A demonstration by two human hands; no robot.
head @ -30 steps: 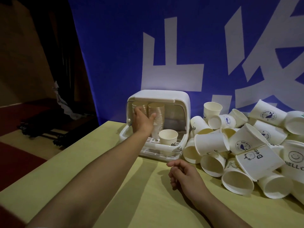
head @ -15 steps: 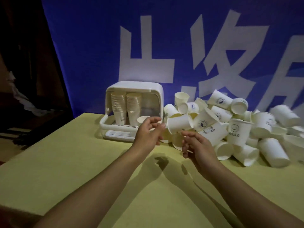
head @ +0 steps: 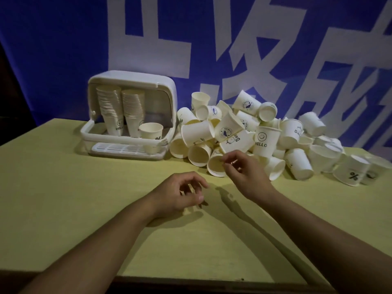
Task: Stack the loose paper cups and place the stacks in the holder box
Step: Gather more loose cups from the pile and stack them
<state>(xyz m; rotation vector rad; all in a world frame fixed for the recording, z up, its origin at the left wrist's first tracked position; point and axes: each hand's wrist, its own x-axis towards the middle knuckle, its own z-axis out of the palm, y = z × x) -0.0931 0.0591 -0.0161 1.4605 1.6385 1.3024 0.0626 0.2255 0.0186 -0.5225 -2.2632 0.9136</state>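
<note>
The white holder box [head: 165, 85] stands open at the back left of the table, holding two tall cup stacks [head: 110, 109] [head: 133, 111] and a single short cup [head: 151, 130]. A large pile of loose white paper cups [head: 250, 136] lies to its right. My left hand [head: 180, 193] hovers low over the table in front of the pile, fingers loosely curled and empty. My right hand [head: 246, 172] reaches at the pile's front edge, fingertips beside a cup lying on its side [head: 215, 165], holding nothing.
The yellow-green table [head: 74, 198] has its near edge at the bottom. A blue banner with white characters [head: 63, 49] hangs right behind the box and the cups. More cups [head: 352, 170] spread to the far right.
My left hand has left the stack in the holder box and drawn back to the table in front of the pile. My right hand has risen toward the pile. The view has shifted right.
</note>
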